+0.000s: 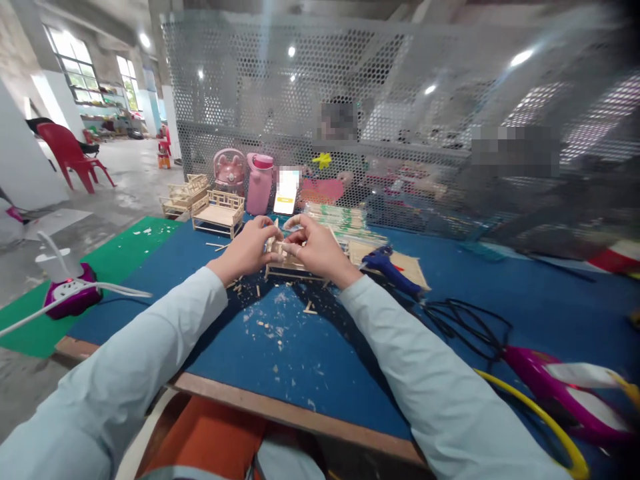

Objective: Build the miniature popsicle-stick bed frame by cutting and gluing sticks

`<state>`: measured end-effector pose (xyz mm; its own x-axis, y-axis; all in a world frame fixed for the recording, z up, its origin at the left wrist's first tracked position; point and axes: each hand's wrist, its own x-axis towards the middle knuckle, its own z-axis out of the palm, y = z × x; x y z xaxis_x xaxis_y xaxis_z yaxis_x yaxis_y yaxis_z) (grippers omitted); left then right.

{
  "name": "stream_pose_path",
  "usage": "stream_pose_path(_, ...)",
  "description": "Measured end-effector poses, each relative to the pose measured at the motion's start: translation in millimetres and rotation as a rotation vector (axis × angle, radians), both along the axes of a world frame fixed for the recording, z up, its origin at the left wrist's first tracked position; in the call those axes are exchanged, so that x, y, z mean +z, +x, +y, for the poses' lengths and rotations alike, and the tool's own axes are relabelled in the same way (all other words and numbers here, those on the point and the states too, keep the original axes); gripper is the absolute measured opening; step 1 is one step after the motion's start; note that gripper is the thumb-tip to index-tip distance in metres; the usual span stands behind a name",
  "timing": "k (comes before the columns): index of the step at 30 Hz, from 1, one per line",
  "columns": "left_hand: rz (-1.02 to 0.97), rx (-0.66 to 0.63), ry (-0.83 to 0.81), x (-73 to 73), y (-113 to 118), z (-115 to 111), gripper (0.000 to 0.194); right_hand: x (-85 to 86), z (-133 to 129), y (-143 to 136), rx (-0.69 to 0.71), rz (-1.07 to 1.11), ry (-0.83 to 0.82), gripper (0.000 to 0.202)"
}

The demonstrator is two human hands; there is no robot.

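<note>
A small wooden stick frame [290, 272] stands on the blue table, partly hidden by both hands. My left hand [251, 248] grips its left end with thumb and fingers pinched together. From the right, my right hand [317, 248] reaches to the same spot, its fingertips closed on a small part of the frame close to the left fingers. Just what lies between the right fingertips is too small to make out. Behind to the left, a finished-looking miniature stick bench [219, 213] stands upright, with another stick piece [184, 193] beyond it.
Right of my hands, a blue glue gun [393, 270] rests on a flat stick panel [417, 270]. Bundled sticks [340, 220], a lit phone [287, 190] and a pink bottle [259, 185] stand behind. Power strips [73, 293] and cables flank the table [295, 360]. A person sits behind the mesh screen.
</note>
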<state>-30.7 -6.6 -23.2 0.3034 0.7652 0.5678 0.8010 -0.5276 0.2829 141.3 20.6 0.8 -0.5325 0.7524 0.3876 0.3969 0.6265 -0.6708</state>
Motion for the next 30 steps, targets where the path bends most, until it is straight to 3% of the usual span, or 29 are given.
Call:
stream_pose_path(5, 0.213, -0.072, -0.128, 21.8, 2, 10, 0.026, -0.8, 1, 1, 0.012, 0.02, -0.02, 0.028)
stream_pose_path(10, 0.283, -0.029, -0.15, 39.3, 11, 9, 0.013, 0.4, -1, 0, 0.005, 0.025, -0.046, 0.028)
stream_pose_path(18, 0.377, -0.082, -0.166, 41.7, 12, 10, 0.016, 9.2, 0, 7, 0.018, 0.052, 0.005, 0.036)
stream_pose_path(23, 0.343, -0.065, -0.256, 44.4, 13, 12, 0.021, 11.0, 1, 9, 0.078, 0.076, -0.077, 0.026)
stream_pose_path(30, 0.448, -0.042, -0.208, 45.5, 16, 13, 0.016, 4.2, 3, 4, 0.022, 0.055, 0.045, 0.015)
